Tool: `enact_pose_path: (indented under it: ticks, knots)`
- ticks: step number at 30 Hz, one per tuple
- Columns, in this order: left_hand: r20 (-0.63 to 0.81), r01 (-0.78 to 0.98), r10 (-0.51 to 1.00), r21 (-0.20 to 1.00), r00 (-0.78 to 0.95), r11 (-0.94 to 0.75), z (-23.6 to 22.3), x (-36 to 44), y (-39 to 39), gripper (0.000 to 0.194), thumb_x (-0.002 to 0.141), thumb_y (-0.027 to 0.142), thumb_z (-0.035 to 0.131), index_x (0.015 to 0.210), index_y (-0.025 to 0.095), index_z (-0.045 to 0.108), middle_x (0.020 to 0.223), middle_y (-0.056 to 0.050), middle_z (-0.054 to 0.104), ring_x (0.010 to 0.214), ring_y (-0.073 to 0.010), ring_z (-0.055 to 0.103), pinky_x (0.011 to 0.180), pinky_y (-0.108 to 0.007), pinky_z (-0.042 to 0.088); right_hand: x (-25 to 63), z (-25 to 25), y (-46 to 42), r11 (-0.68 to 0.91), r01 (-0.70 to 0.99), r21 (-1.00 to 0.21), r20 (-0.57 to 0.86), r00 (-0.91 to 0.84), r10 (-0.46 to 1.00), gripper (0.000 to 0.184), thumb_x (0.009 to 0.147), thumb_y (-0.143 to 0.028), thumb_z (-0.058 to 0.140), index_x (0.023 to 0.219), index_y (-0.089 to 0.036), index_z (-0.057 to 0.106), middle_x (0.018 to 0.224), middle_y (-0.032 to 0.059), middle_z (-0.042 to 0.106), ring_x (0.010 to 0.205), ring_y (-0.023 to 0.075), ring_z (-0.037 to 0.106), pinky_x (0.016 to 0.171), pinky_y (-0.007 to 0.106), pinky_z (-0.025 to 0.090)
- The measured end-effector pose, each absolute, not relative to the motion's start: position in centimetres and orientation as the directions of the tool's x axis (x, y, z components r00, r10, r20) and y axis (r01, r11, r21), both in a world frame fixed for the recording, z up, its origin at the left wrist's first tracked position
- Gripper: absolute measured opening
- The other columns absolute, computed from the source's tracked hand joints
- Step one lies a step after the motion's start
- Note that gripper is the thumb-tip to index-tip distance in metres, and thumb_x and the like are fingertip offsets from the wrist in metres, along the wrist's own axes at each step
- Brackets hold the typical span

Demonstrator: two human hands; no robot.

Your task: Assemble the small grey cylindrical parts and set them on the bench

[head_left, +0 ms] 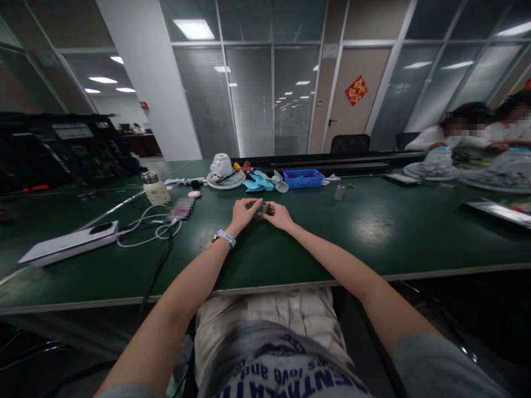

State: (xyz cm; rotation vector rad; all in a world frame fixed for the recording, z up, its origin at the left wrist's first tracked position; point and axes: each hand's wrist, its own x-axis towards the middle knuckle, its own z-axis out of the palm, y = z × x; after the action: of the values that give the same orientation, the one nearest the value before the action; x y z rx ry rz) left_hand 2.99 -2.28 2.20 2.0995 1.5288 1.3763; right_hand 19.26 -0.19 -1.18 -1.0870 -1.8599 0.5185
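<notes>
Head view, centre — right hand [281, 216] grips a metal cylinder [264, 208]; left hand [245, 214] touches its top — fingers partly curled

From the head view I saw both hands, the left [245, 214] and the right [279, 214], meeting at a small metallic cylinder [264, 208] above the green tabletop [315, 243]; a similar cylinder [339, 192] stood to the right; beyond lay light-blue fan blades [262, 181], just beside a blue tray [303, 178]; a white fan housing [222, 166] sat left of them.
</notes>
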Motion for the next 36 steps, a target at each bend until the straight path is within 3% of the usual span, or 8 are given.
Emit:
enact_pose_path:
  ticks: [5, 11, 17, 20, 25, 30, 33, 36]
  knots:
    - [0.573, 0.678, 0.812, 0.553, 0.112, -0.484, 2.4, 4.0, -2.4, 0.027, 0.086, 0.041, 0.059, 0.099, 0.024, 0.076, 0.101, -0.004, 0.074, 0.103, -0.0195, 0.061, 0.099, -0.034, 0.038, 19.7, -1.0, -0.4, 0.512, 0.553, -0.657, 0.474, -0.225, 0.851, 0.043, 0.075, -0.036, 0.074, 0.114, -0.021, 0.062, 0.092, 0.0042, 0.072, 0.084, 0.0197, 0.068, 0.082, 0.035, 0.054]
    - [0.499, 0.712, 0.866, 0.599, 0.024, -0.365, 3.0, 4.5, -1.9, 0.026, 0.085, 0.039, 0.060, 0.095, 0.022, 0.077, 0.098, -0.006, 0.074, 0.099, -0.0220, 0.063, 0.094, -0.033, 0.044, 19.5, -0.6, -0.9, 0.514, 0.557, -0.652, 0.472, -0.231, 0.851, 0.042, 0.075, -0.034, 0.074, 0.114, -0.022, 0.062, 0.097, 0.0040, 0.072, 0.087, 0.0206, 0.069, 0.082, 0.034, 0.054]
    - [0.531, 0.652, 0.838, 0.682, -0.130, -0.331, 3.1, 3.5, -1.3, 0.035, 0.085, 0.046, 0.059, 0.097, 0.019, 0.077, 0.097, -0.007, 0.075, 0.093, -0.0220, 0.065, 0.085, -0.030, 0.048, 19.5, -0.7, -0.9, 0.503, 0.548, -0.668, 0.469, -0.214, 0.857, 0.043, 0.075, -0.038, 0.075, 0.113, -0.023, 0.063, 0.099, 0.0044, 0.073, 0.090, 0.0212, 0.069, 0.084, 0.034, 0.054]
    - [0.455, 0.682, 0.878, 0.691, -0.151, -0.240, 2.6, 1.7, -0.9, 0.032, 0.082, 0.046, 0.063, 0.097, 0.021, 0.077, 0.094, -0.007, 0.075, 0.087, -0.0216, 0.067, 0.079, -0.028, 0.049, 19.6, -0.7, -0.9, 0.509, 0.526, -0.681, 0.483, -0.200, 0.852, 0.044, 0.075, -0.041, 0.074, 0.113, -0.022, 0.063, 0.100, 0.0057, 0.072, 0.092, 0.0211, 0.069, 0.085, 0.035, 0.054]
    - [0.237, 0.798, 0.965, 0.600, -0.109, -0.058, 1.5, -0.5, -0.4, 0.029, 0.077, 0.045, 0.069, 0.094, 0.023, 0.078, 0.088, -0.007, 0.075, 0.083, -0.0221, 0.067, 0.072, -0.027, 0.049, 19.6, -1.1, -0.8, 0.503, 0.483, -0.717, 0.486, -0.171, 0.857, 0.045, 0.073, -0.044, 0.075, 0.112, -0.023, 0.064, 0.102, 0.0056, 0.072, 0.091, 0.0207, 0.069, 0.085, 0.035, 0.054]
    - [0.220, 0.813, 0.973, 0.578, -0.073, -0.069, 1.1, -0.6, -0.2, 0.036, 0.078, 0.050, 0.065, 0.102, 0.026, 0.076, 0.096, -0.007, 0.075, 0.089, -0.0221, 0.067, 0.074, -0.027, 0.048, 19.6, -0.9, -0.5, 0.479, 0.508, -0.716, 0.467, -0.161, 0.870, 0.042, 0.075, -0.043, 0.074, 0.112, -0.024, 0.064, 0.101, 0.0045, 0.072, 0.091, 0.0202, 0.069, 0.083, 0.033, 0.054]
    - [0.274, 0.804, 0.956, 0.590, -0.107, -0.079, 1.0, -0.4, -0.2, 0.043, 0.085, 0.052, 0.055, 0.113, 0.024, 0.071, 0.102, -0.009, 0.073, 0.095, -0.0228, 0.066, 0.077, -0.028, 0.048, 21.8, 0.3, 0.0, 0.394, 0.596, -0.700, 0.475, -0.025, 0.880, 0.041, 0.078, -0.043, 0.070, 0.114, -0.022, 0.063, 0.104, 0.0067, 0.072, 0.093, 0.0217, 0.068, 0.083, 0.034, 0.052]
    - [0.299, 0.802, 0.943, 0.594, -0.147, -0.064, 0.9, -0.3, 0.0, 0.042, 0.091, 0.046, 0.047, 0.117, 0.021, 0.068, 0.107, -0.010, 0.072, 0.098, -0.0227, 0.066, 0.080, -0.029, 0.048, 27.1, 1.6, 0.4, 0.210, 0.717, -0.665, 0.524, 0.247, 0.815, 0.041, 0.083, -0.041, 0.064, 0.118, -0.020, 0.059, 0.110, 0.0106, 0.069, 0.100, 0.0252, 0.065, 0.088, 0.038, 0.048]
